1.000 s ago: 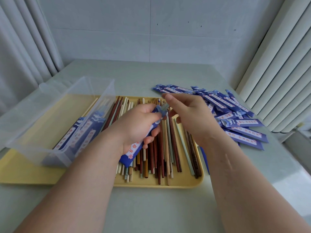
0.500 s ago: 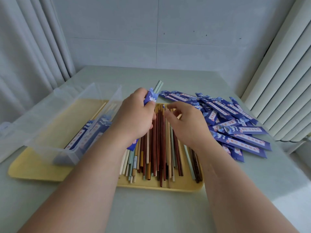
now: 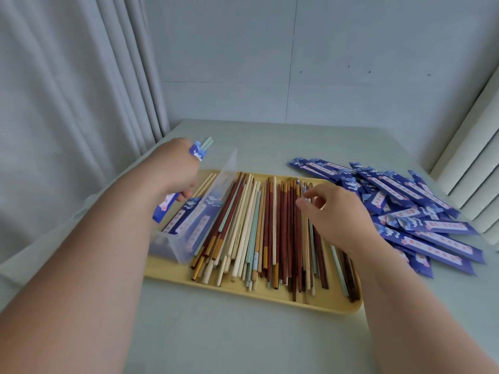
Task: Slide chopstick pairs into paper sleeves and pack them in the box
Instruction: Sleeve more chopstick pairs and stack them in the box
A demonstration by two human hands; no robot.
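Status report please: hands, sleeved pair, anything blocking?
Left hand grips sleeved pair over box. Right hand open above loose chopsticks. No obstruction seen.

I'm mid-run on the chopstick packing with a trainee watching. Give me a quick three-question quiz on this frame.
1. True or false: the left hand grips a blue-sleeved chopstick pair.
2. Relative to the yellow tray, the pile of blue sleeves lies: A on it; B on the table to its right; C under it.
3. Fill in: the right hand hovers over loose ____ on the tray.

Key: 1 true; 2 B; 3 chopsticks.
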